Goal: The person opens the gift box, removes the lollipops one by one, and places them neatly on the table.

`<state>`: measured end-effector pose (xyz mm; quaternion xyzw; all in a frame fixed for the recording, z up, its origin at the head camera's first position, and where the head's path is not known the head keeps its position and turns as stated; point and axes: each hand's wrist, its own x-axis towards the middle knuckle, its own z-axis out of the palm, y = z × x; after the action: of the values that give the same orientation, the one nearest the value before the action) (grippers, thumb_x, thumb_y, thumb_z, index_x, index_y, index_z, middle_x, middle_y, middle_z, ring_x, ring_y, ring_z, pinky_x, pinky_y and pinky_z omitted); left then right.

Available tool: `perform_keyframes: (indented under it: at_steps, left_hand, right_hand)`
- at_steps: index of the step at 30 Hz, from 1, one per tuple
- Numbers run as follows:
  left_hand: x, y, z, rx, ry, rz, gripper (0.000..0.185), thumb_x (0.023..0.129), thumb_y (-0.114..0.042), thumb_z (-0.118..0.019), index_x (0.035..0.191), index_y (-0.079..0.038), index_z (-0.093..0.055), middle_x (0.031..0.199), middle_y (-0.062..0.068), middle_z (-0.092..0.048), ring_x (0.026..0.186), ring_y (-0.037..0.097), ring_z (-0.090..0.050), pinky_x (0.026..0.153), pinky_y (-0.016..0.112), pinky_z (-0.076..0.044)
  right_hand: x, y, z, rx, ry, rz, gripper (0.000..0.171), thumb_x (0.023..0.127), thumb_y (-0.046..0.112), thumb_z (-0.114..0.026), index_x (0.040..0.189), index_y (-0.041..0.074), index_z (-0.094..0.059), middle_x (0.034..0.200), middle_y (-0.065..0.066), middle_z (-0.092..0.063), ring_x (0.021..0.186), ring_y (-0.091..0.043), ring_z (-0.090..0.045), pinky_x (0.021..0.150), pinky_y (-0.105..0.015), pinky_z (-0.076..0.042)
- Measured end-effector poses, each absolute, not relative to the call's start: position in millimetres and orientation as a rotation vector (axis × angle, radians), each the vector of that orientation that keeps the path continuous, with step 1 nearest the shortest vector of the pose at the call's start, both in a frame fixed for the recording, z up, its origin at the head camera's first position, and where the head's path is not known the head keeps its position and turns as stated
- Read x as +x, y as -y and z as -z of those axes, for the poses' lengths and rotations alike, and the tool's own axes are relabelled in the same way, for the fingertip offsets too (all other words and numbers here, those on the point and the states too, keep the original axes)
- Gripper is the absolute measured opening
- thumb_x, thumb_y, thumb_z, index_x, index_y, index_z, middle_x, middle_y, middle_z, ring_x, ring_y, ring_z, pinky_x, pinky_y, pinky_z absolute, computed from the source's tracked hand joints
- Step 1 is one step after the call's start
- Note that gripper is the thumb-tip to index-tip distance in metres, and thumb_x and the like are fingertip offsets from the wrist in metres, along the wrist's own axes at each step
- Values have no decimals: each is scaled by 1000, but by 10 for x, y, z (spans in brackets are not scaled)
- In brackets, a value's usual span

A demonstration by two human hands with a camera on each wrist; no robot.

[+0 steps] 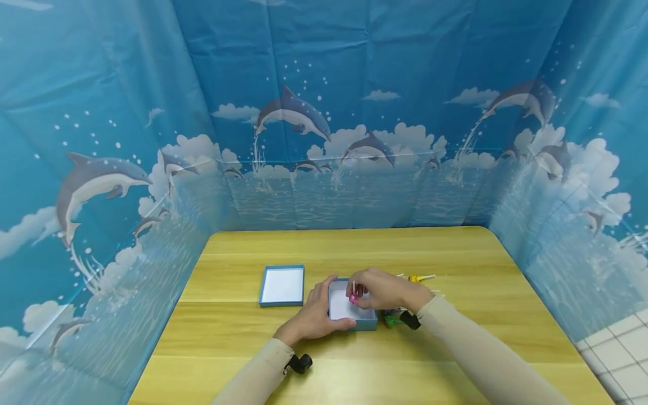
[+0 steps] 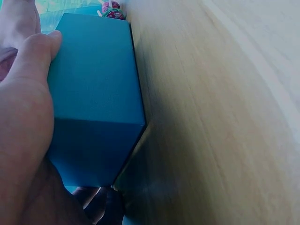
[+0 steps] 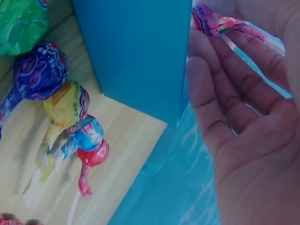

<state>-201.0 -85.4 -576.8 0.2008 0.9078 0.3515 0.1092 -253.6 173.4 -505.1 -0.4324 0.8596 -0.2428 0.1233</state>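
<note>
In the head view, an open blue box (image 1: 367, 325) with a white inside stands on the table. My left hand (image 1: 315, 316) grips it at its left side, thumb along the front wall and fingers toward the back corner. Above the box's inside, my right hand (image 1: 378, 289) pinches a pink-wrapped lollipop (image 1: 353, 298), its white stick pointing up. The right wrist view shows this lollipop (image 3: 213, 21) between the thumb and fingers, beside the box wall (image 3: 136, 51). Part of the box's inside is hidden by the right hand.
Several wrapped lollipops lie right of the box, among them a green one (image 3: 21, 23), a purple one (image 3: 41, 70), a yellow one (image 3: 68, 105) and a red one (image 3: 96, 154). A blue-rimmed white lid (image 1: 282, 285) lies left of the box. Dolphin-print curtains (image 1: 324, 191) border the table.
</note>
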Motion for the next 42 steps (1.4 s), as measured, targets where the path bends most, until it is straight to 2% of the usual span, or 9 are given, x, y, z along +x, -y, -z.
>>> perform_keyframes:
  at_steps: [5, 12, 18, 24, 30, 35, 37, 40, 42]
  left_hand:
    - [-2041, 867, 5759, 576, -2678, -1029, 124, 100, -72, -83, 187, -22, -11, 176, 18, -43, 151, 35, -48, 113, 55, -56]
    - [-2073, 881, 5744, 562, -2677, -1045, 124, 99, -70, -85, 188, -22, -12, 177, 19, -42, 155, 39, -48, 117, 61, -55]
    - [-2043, 868, 5762, 557, -2682, -1048, 126, 98, -69, -87, 187, -20, -13, 177, 22, -43, 155, 39, -48, 118, 61, -55]
    - [-2049, 864, 5776, 566, -2680, -1049, 126, 98, -69, -87, 187, -19, -13, 175, 22, -44, 153, 39, -49, 117, 61, -55]
    - [-2055, 869, 5760, 557, -2666, -1053, 126, 97, -69, -87, 187, -22, -12, 176, 21, -43, 155, 40, -49, 119, 63, -55]
    - [-2067, 862, 5745, 565, -2664, -1054, 126, 97, -68, -88, 187, -22, -12, 176, 21, -43, 156, 41, -48, 119, 65, -55]
    - [-2067, 856, 5741, 567, -2664, -1051, 126, 98, -67, -88, 187, -21, -12, 175, 22, -43, 155, 40, -49, 119, 65, -55]
    - [-2064, 850, 5730, 568, -2661, -1051, 126, 98, -67, -88, 187, -21, -12, 175, 22, -44, 154, 40, -49, 118, 64, -55]
    - [-2063, 849, 5717, 567, -2660, -1053, 126, 98, -67, -88, 187, -21, -12, 174, 22, -44, 153, 40, -49, 118, 64, -55]
  right_hand:
    - [-2551, -1841, 5022, -1220, -2502, 798, 13, 105, 9, -86, 117, 12, -82, 111, 6, -81, 99, -12, -76, 91, -41, -71]
    - [-2530, -2036, 5016, -1229, -2501, 923, 13, 106, 9, -85, 116, 16, -82, 114, 4, -81, 103, -6, -80, 91, -35, -72]
    - [-2490, -2178, 5037, -1198, -2522, 1006, 13, 107, 12, -85, 118, 19, -82, 113, 7, -83, 104, -6, -82, 93, -40, -74]
    - [-2475, -2345, 5067, -1171, -2581, 1002, 23, 108, 16, -86, 131, 16, -84, 120, 6, -83, 108, -10, -82, 95, -44, -73]
    - [-2432, -2501, 5086, -1169, -2644, 960, 21, 107, 15, -87, 128, 15, -87, 119, 8, -80, 104, -16, -79, 92, -48, -71]
    - [-2392, -2625, 5093, -1131, -2682, 932, 20, 106, 16, -88, 125, 19, -85, 117, 9, -80, 94, -19, -74, 82, -39, -67]
    - [-2376, -2672, 5104, -1125, -2690, 930, 21, 105, 13, -87, 125, 18, -84, 118, 8, -81, 93, -17, -74, 80, -36, -66]
    - [-2353, -2734, 5126, -1110, -2691, 955, 22, 104, 8, -86, 124, 15, -83, 117, 7, -81, 93, -20, -75, 80, -36, -67]
    - [-2338, -2769, 5145, -1095, -2695, 978, 23, 101, 5, -86, 122, 15, -82, 115, 7, -81, 96, -18, -77, 83, -41, -69]
